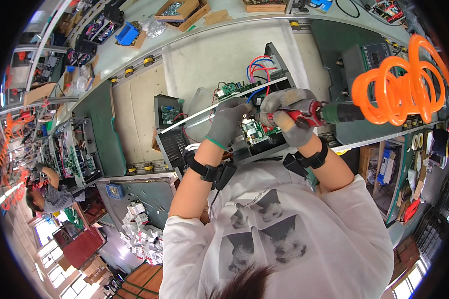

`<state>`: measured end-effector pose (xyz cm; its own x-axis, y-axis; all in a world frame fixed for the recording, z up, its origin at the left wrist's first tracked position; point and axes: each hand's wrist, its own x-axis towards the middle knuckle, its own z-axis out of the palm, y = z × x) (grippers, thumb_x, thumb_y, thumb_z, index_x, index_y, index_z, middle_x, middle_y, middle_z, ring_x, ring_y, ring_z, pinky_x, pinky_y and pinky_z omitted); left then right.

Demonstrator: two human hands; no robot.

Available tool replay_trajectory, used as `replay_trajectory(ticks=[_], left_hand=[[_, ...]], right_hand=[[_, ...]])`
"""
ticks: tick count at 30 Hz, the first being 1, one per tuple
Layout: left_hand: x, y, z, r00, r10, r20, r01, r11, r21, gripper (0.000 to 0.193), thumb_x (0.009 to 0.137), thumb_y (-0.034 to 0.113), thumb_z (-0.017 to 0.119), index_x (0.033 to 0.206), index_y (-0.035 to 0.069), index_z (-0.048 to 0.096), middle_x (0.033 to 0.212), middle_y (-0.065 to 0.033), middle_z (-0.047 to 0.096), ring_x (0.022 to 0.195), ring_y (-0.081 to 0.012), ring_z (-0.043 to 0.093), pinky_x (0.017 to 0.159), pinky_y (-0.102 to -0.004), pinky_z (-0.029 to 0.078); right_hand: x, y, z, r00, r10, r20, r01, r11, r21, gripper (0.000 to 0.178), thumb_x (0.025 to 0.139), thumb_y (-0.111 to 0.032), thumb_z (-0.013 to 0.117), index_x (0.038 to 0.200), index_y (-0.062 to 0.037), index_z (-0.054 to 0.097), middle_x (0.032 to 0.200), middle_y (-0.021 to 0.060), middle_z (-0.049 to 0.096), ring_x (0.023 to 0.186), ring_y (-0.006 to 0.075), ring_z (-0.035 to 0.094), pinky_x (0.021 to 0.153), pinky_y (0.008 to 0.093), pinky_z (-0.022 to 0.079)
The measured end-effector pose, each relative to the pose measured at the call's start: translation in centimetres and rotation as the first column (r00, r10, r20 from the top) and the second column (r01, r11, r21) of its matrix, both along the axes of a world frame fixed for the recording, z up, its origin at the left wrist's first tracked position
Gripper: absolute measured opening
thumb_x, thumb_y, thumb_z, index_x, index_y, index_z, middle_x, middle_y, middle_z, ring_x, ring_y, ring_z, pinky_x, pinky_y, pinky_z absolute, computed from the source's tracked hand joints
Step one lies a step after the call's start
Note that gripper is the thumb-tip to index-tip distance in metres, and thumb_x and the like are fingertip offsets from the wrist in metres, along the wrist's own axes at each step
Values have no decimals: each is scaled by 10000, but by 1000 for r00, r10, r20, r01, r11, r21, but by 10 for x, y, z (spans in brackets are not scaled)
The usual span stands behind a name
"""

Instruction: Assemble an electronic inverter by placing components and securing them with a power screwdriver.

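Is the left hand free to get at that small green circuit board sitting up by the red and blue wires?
Probably yes. The left hand rests on the open metal chassis just below the small green circuit board, with nothing visible between them. It seems to be steadying the work while the right hand holds the power screwdriver.

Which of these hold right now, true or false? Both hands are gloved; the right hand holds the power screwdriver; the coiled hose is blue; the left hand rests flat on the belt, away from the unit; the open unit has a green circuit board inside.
1. Both hands wear grey gloves: true, left hand and right hand.
2. The right hand holds the power screwdriver: true.
3. The coiled hose is blue: false, it is orange.
4. The left hand rests flat on the belt, away from the unit: false, it is on the open unit, beside the tool's tip.
5. A green circuit board sits inside: true.
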<state>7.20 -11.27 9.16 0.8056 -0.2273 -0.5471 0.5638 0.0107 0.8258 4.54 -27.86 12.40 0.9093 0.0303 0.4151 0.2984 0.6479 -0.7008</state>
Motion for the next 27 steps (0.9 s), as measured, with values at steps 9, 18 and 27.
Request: replay_trajectory(ticks=[9, 18, 27], left_hand=[[5, -8, 0, 937, -313, 159, 121, 713, 691, 226, 711, 272, 701, 786, 60, 672, 725, -127, 655, 710, -277, 636, 665, -357, 490], [17, -11, 5, 903, -429, -15, 256, 511, 820, 209, 671, 242, 655, 827, 113, 708, 784, -109, 676, 728, -282, 647, 687, -355, 508], [29, -12, 13, 846, -522, -107, 333, 360, 871, 246, 733, 252, 658, 913, 88, 699, 945, -136, 680, 900, -292, 661, 768, -359, 524]], right_hand=[[9, -1, 1, 990, 33, -140, -63, 974, -216, 287, 748, 144, 563, 943, -52, 486, 887, 92, 584, 812, 189, 601, 710, 332, 513], [2, 4, -9, 987, 60, -151, -113, 923, -368, 296, 738, 132, 592, 952, -47, 492, 866, 76, 584, 809, 172, 597, 751, 318, 512], [0, 23, 5, 995, 28, -94, -69, 881, -468, 309, 736, 131, 594, 968, -45, 488, 852, 75, 580, 798, 157, 592, 736, 299, 510]])
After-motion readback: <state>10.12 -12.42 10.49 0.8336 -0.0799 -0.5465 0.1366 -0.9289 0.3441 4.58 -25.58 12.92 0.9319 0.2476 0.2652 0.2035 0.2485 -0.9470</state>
